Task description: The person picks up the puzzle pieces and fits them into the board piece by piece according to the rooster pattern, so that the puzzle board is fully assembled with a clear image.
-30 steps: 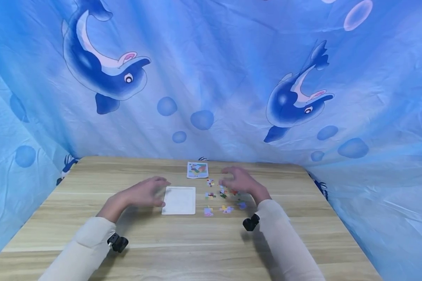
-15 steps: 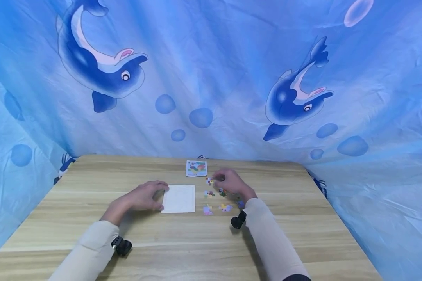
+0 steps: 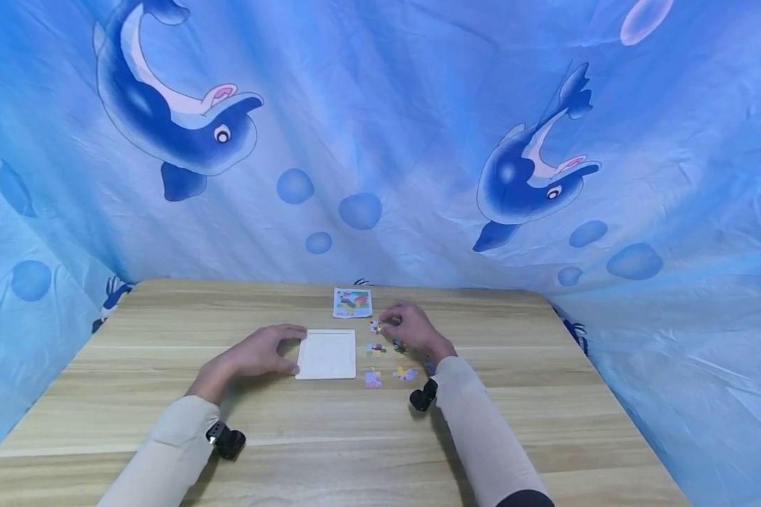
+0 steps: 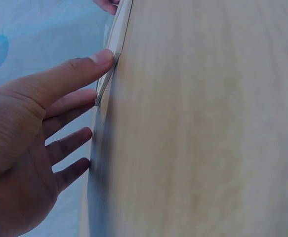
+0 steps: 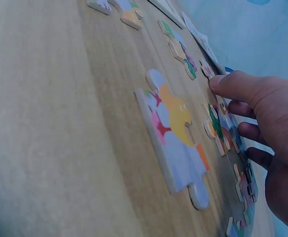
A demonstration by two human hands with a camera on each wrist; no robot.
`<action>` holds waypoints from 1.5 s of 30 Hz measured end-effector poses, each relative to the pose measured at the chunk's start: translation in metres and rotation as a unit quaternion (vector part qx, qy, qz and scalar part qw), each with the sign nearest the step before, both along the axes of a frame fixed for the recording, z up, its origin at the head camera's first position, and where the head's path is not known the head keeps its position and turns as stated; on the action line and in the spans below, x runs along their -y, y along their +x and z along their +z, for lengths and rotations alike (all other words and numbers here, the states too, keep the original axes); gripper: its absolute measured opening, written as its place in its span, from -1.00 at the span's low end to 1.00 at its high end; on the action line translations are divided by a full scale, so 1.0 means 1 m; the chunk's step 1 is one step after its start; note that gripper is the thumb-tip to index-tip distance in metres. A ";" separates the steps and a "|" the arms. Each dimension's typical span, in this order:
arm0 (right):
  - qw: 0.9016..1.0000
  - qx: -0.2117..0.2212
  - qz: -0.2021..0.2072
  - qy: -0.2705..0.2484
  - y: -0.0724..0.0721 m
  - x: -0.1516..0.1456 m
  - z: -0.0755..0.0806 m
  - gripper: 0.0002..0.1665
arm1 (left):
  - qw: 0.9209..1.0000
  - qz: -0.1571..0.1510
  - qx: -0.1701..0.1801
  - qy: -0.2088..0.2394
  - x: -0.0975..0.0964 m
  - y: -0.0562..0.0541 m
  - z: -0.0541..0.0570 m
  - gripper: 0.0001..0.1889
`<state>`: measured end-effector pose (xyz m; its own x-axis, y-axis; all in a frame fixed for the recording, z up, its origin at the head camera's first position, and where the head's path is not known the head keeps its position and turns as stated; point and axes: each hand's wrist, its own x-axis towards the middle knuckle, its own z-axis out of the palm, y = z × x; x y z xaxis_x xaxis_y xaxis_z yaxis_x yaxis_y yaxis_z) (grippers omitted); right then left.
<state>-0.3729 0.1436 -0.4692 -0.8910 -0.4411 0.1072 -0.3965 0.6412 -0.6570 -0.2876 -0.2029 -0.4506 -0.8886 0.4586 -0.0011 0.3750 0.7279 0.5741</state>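
Observation:
A white square puzzle tray (image 3: 327, 354) lies flat on the table. My left hand (image 3: 258, 352) grips its left side, thumb on the near corner and index finger at the far corner; the left wrist view shows the thumb (image 4: 102, 57) against the tray's edge. To the tray's right, my right hand (image 3: 413, 331) reaches over loose jigsaw pieces. Its thumb and index finger pinch a jigsaw piece (image 3: 375, 327) in the back row. In the right wrist view the thumb tip overlaps the end of that jigsaw piece (image 5: 206, 68). Some pieces are hidden beneath the right hand.
A picture card (image 3: 352, 303) lies behind the tray. Several more jigsaw pieces sit in rows, including a yellow and lilac piece (image 3: 404, 374) and a lilac piece (image 3: 373, 379) near the front. A blue dolphin curtain (image 3: 380, 141) hangs behind the wooden table (image 3: 330, 443).
My right hand has moved left and come down to the back-row jigsaw piece. My left hand has closed on the tray, which has shifted slightly right and away.

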 end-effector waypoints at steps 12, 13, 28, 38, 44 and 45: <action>1.000 -0.002 0.015 -0.021 0.013 0.007 0.006 -0.77 | 1.000 0.010 -0.023 -0.006 0.002 0.004 0.003 -0.30; 1.000 0.000 0.019 -0.024 0.014 0.010 0.007 -0.77 | 1.000 0.009 -0.025 -0.006 0.002 0.004 0.002 -0.31; 0.997 -0.002 0.068 -0.039 0.019 0.076 0.005 -0.78 | 0.998 0.027 -0.055 -0.005 -0.006 0.001 -0.007 -0.32; 0.998 -0.028 0.058 0.001 0.020 0.103 -0.002 -0.73 | 0.998 0.032 -0.057 0.005 -0.004 0.002 -0.011 -0.31; 0.998 -0.021 0.053 -0.005 0.022 0.107 -0.003 -0.73 | 0.997 0.041 -0.060 0.020 -0.002 0.002 -0.015 -0.31; 0.998 -0.023 0.054 -0.004 0.022 0.108 -0.004 -0.73 | 0.997 0.043 -0.061 0.022 -0.001 0.002 -0.017 -0.31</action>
<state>-0.3511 0.0359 -0.4731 -0.8329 -0.5325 0.1506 -0.4918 0.5877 -0.6424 -0.2854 -0.2015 -0.4672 -0.9172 0.3771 0.1286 0.3811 0.7359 0.5597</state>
